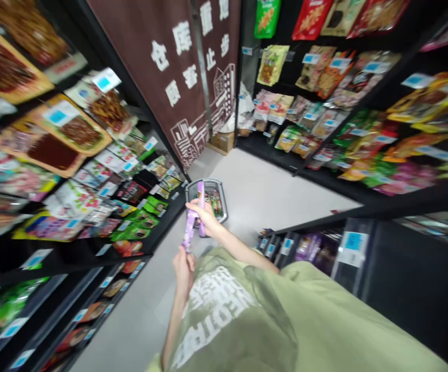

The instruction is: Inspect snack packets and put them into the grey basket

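In a shop aisle I hold two slim purple snack packs. My right hand (205,217) is closed around one purple pack (201,195) that stands upright above the fingers. My left hand (184,267) is closed on the lower end of the other purple pack (189,232), which slants up toward the right hand. Both hands are in front of my green printed shirt (243,315). A grey shopping basket (209,184) with packets inside sits on the floor just beyond the hands.
Black shelves full of snack packets (73,155) line the left; more shelves (363,119) line the right. A brown curtain with white characters (177,67) hangs at the aisle's end, with a cardboard box (222,140) beside it. Pale floor (270,191) runs between.
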A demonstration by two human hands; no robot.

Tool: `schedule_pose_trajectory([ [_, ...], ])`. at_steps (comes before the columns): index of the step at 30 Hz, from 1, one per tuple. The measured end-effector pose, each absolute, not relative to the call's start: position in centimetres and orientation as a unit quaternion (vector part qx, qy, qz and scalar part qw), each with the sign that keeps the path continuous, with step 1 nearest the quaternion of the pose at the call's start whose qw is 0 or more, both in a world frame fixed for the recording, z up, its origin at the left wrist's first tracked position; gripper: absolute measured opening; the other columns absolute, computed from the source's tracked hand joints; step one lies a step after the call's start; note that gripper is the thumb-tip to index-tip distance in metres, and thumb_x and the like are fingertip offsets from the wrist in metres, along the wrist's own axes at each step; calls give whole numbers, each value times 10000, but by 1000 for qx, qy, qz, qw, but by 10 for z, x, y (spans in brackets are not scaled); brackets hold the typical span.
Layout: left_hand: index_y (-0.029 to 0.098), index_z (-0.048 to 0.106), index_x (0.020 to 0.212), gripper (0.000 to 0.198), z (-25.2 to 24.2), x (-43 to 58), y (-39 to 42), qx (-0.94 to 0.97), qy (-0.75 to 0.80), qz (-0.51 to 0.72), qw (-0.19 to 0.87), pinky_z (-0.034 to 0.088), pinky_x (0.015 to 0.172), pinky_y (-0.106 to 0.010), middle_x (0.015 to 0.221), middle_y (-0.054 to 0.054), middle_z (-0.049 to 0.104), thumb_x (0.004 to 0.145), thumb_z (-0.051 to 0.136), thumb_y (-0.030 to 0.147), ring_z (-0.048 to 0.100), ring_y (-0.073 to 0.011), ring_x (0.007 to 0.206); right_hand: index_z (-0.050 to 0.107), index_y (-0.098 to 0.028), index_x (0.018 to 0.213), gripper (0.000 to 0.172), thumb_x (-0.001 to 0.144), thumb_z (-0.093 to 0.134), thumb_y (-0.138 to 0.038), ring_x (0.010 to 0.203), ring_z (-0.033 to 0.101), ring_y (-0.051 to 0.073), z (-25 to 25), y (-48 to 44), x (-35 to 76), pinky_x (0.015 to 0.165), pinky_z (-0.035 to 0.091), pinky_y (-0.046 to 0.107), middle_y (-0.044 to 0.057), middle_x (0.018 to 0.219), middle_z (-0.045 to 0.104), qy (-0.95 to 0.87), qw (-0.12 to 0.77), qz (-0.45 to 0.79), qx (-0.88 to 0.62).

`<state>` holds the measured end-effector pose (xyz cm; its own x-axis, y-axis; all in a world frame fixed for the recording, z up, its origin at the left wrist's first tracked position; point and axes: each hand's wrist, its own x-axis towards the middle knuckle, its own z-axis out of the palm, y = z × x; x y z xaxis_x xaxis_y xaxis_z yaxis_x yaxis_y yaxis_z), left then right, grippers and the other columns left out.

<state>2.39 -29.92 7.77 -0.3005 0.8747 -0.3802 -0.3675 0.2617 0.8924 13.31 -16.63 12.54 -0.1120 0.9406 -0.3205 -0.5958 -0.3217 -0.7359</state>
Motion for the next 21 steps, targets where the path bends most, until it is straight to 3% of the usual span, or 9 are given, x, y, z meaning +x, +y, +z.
schedule_pose_trajectory([
  [4,164,531,471,647,67,13,-284,231,566,555,564,389,546,-222,391,5,472,791,562,725,458,-99,470,576,-201,793,384,657,798,-483,421,362,43,130,-161,139,336,233,162,-102,559,450,-248,538,701,-396],
  [5,166,524,467,667,64,10,-280,225,560,544,582,413,566,-225,410,-3,484,803,521,742,485,-108,496,578,-203,798,387,662,794,-493,427,357,44,130,-160,140,340,239,162,-103,562,441,-258,540,693,-402],
  [7,162,561,529,624,59,7,-271,189,547,535,616,435,563,-228,490,-20,558,813,533,717,520,-119,529,581,-205,806,393,675,784,-516,439,350,48,130,-159,144,351,255,164,-103,568,425,-280,540,678,-412],
  [10,165,624,713,408,59,6,-256,109,524,545,645,460,556,-226,689,-35,674,804,657,561,587,-134,613,580,-205,797,392,718,742,-553,442,342,53,126,-158,151,379,277,174,-103,559,414,-317,532,662,-424],
  [14,186,640,897,321,61,2,-236,51,507,550,662,484,565,-233,835,-29,699,844,640,503,629,-148,694,592,-184,744,373,739,742,-525,494,412,60,114,-157,158,479,335,187,-84,569,480,-397,526,612,-437],
  [18,187,618,901,263,56,-5,-220,26,528,545,650,456,557,-195,836,3,673,882,630,449,617,-112,702,620,-168,813,341,752,743,-480,574,510,89,96,-156,162,565,400,201,-48,643,576,-457,490,606,-429],
  [21,196,615,912,219,52,-12,-211,30,550,550,628,481,643,-178,877,5,679,881,647,410,624,-94,766,631,-159,852,263,813,685,-414,629,543,101,84,-151,169,626,423,207,-33,702,606,-492,471,583,-443],
])
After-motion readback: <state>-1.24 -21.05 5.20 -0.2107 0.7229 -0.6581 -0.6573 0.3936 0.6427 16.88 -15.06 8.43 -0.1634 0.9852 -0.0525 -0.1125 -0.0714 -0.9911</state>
